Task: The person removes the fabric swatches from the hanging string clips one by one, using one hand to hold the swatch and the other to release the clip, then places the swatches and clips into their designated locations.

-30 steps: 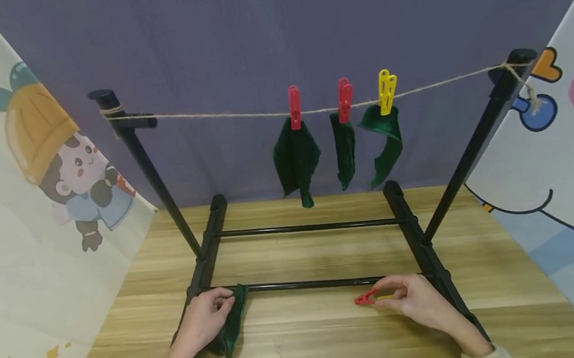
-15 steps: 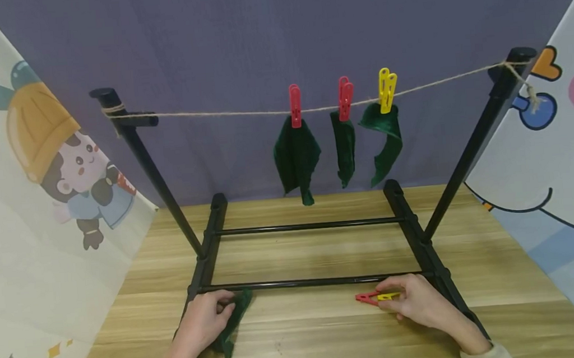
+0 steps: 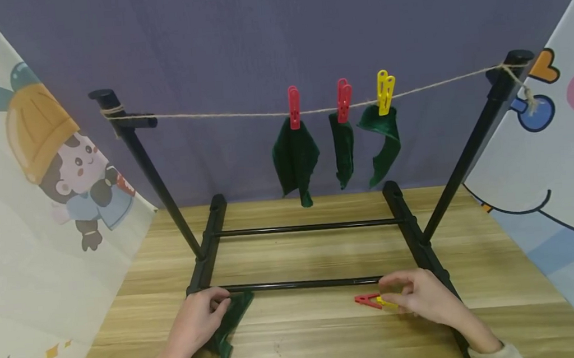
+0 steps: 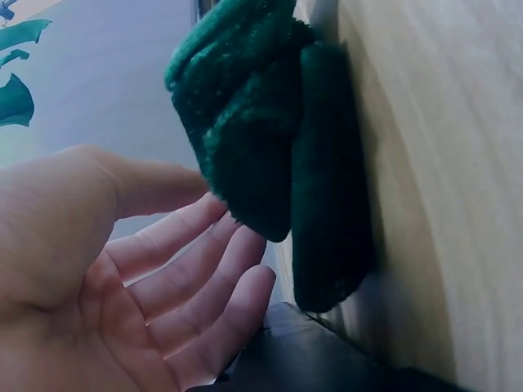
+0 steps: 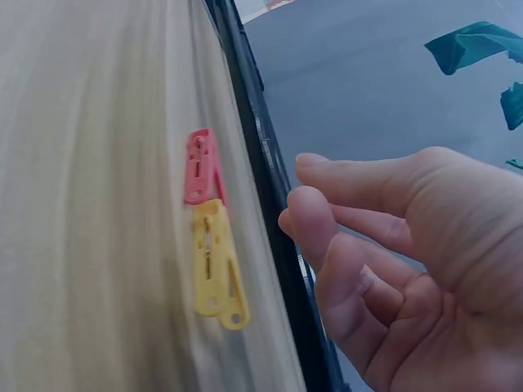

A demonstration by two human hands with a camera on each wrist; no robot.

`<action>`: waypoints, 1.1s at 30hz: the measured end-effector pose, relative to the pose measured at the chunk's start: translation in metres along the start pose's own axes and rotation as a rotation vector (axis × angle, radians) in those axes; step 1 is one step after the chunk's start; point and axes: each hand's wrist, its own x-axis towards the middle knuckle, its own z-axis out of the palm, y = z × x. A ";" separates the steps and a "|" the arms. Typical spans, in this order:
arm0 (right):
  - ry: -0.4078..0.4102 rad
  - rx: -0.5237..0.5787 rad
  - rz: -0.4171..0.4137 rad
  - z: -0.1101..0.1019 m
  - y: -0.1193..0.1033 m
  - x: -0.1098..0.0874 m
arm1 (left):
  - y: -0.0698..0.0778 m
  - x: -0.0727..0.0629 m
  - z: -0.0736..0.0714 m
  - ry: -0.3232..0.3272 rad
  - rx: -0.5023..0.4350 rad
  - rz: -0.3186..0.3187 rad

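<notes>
A folded dark green cloth [image 3: 233, 321] lies on the table beside my left hand [image 3: 194, 321]. In the left wrist view, my thumb and fingertips pinch the near edge of that folded pile [image 4: 245, 147]. A red clothespin [image 5: 198, 167] and a yellow clothespin [image 5: 214, 261] lie end to end on the wood, shown in the right wrist view. My right hand [image 3: 422, 295] hovers just beside them, fingers loosely bent, with nothing between thumb and fingertips. In the head view it partly hides the yellow clothespin [image 3: 387, 302].
A black rack [image 3: 312, 283] spans the wooden table, with a twine line [image 3: 211, 115] tied between its posts. Hanging there are three green cloths, one under a red clothespin [image 3: 294, 108], one under another red clothespin [image 3: 344, 100], one under a yellow clothespin [image 3: 386, 92].
My right hand's fingers have come off the clothespins, which now lie turned slightly on the table. At my left hand, the green cloth's far tip has swung a little to the right.
</notes>
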 end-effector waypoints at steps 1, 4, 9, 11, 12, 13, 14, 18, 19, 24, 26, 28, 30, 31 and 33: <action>0.004 -0.006 -0.002 -0.001 -0.001 0.001 | 0.000 0.000 -0.001 -0.001 -0.001 0.001; 0.003 -0.002 -0.007 -0.004 -0.005 0.003 | 0.000 0.001 -0.002 0.000 -0.021 0.004; -0.008 0.040 -0.023 -0.010 -0.013 0.007 | 0.002 0.005 -0.005 0.002 -0.094 0.023; -0.012 0.047 -0.032 -0.014 -0.016 0.008 | 0.003 0.007 -0.006 -0.001 -0.117 0.022; -0.011 0.042 -0.035 -0.015 -0.018 0.008 | 0.004 0.008 -0.007 -0.003 -0.126 0.019; -0.008 0.036 -0.038 -0.016 -0.020 0.009 | 0.004 0.009 -0.008 -0.006 -0.135 0.013; -0.003 0.026 -0.042 -0.018 -0.021 0.010 | 0.005 0.010 -0.009 -0.007 -0.140 0.009; 0.015 -0.004 -0.057 -0.021 -0.029 0.013 | 0.008 0.013 -0.012 -0.015 -0.161 0.004; 0.014 0.002 -0.062 -0.022 -0.031 0.014 | 0.009 0.014 -0.013 -0.015 -0.163 0.008; 0.012 0.024 -0.071 -0.026 -0.039 0.016 | 0.012 0.017 -0.015 -0.010 -0.167 0.019; 0.011 0.024 -0.075 -0.027 -0.042 0.017 | 0.013 0.019 -0.016 -0.007 -0.175 0.020; 0.009 0.029 -0.077 -0.028 -0.045 0.018 | 0.014 0.020 -0.017 -0.011 -0.190 0.023; 0.009 0.026 -0.083 -0.028 -0.047 0.018 | 0.015 0.021 -0.018 -0.014 -0.211 0.020; 0.010 0.024 -0.087 -0.028 -0.047 0.019 | 0.016 0.021 -0.019 -0.014 -0.219 0.023; 0.015 0.011 -0.097 -0.028 -0.049 0.020 | 0.016 0.021 -0.021 -0.011 -0.239 0.024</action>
